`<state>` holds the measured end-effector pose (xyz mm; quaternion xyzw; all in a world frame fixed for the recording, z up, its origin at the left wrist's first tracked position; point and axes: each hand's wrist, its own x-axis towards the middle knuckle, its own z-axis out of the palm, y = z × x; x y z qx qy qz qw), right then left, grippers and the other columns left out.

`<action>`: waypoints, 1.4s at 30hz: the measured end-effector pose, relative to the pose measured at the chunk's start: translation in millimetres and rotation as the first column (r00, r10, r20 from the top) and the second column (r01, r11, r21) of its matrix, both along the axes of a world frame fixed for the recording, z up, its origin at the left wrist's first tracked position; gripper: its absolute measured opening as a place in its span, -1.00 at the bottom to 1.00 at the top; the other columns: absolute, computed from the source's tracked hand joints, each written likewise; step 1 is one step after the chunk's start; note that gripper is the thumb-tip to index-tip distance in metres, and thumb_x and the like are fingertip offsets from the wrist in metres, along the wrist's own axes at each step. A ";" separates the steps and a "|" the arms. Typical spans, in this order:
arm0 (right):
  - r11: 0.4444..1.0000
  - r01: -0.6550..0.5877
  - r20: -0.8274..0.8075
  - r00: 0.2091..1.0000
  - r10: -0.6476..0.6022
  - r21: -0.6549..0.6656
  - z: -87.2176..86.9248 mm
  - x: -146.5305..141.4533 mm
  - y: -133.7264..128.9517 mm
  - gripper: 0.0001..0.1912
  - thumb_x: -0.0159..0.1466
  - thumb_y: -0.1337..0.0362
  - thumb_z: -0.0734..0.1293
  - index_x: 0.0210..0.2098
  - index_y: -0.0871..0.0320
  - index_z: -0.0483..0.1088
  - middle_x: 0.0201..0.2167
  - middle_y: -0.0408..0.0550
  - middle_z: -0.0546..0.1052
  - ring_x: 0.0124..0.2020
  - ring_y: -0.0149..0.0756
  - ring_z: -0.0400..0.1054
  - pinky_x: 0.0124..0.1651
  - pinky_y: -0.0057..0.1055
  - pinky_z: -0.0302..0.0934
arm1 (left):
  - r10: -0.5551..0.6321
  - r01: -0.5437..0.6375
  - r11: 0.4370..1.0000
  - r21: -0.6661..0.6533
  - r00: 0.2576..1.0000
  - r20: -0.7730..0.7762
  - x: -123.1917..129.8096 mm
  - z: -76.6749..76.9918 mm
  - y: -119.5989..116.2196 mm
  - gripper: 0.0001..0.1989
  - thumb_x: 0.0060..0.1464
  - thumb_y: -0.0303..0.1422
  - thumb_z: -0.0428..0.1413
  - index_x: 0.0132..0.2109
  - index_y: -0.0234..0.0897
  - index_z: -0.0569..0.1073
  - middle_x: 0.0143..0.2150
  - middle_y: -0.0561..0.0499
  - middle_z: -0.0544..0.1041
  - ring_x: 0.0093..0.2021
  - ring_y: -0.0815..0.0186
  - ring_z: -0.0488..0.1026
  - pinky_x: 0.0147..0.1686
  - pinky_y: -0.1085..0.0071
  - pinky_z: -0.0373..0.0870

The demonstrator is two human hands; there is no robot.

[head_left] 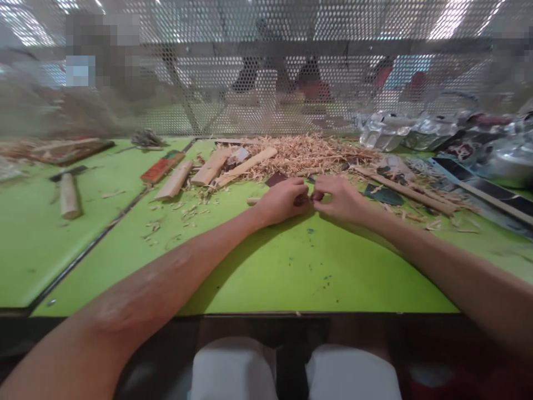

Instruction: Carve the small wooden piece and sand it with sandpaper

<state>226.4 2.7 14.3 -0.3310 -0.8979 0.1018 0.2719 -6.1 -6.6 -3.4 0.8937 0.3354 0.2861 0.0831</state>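
My left hand (285, 200) and my right hand (338, 197) meet over the green tabletop (266, 266), both with fingers curled and pinched. Something small and dark is between the fingertips, too small to name. The end of a light wooden stick (252, 201) shows left of my left hand; whether that hand grips it or only lies in front of it, I cannot tell. Just behind my left hand is a dark reddish-brown piece (275, 179) like sandpaper. To the right of my right hand lies a dark green sheet piece (383, 194).
Wood shavings (308, 150) are heaped along the perforated metal screen (266, 100). Wooden blocks (175, 180) and a red-and-green block (161, 166) lie left. A long stick (410, 191) and clear plastic bags (385, 130) are right. A wood-handled tool (69, 195) rests far left.
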 end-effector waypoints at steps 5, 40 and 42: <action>0.999 0.045 -0.004 0.999 -0.045 -0.029 0.0 -1.0 -4.1 -0.80 0.23 0.39 0.44 -0.45 0.02 0.39 -0.42 -0.05 0.59 -0.33 -0.17 0.42 -0.17 -0.17 0.31 | 0.012 -0.012 1.000 -0.015 1.000 0.004 -0.1 0.0 -0.4 -0.74 0.26 -0.51 0.31 -0.33 -0.22 0.40 -0.23 -0.01 0.53 -0.25 0.25 0.42 -0.23 0.34 0.29; 0.999 0.010 -0.053 0.999 -0.012 -0.033 4.6 -6.2 -11.3 -0.71 0.29 0.41 0.47 -0.44 -0.01 0.34 -0.20 0.05 0.62 -0.13 0.01 0.53 -0.02 -0.01 0.49 | 0.008 -0.005 0.998 -0.067 0.999 0.045 0.1 -0.4 1.6 -0.83 0.27 -0.48 0.35 -0.27 -0.25 0.53 -0.17 -0.04 0.61 -0.22 0.24 0.50 -0.21 0.33 0.37; 1.000 0.004 -0.045 0.999 -0.005 -0.029 4.4 -5.2 -8.9 -0.70 0.27 0.43 0.46 -0.44 -0.01 0.33 -0.24 0.03 0.60 -0.17 -0.03 0.51 -0.03 -0.03 0.47 | 0.047 -0.045 0.998 -0.051 0.998 0.037 0.1 -0.9 1.3 -0.80 0.24 -0.49 0.37 -0.30 -0.24 0.51 -0.20 -0.03 0.59 -0.24 0.24 0.48 -0.23 0.34 0.33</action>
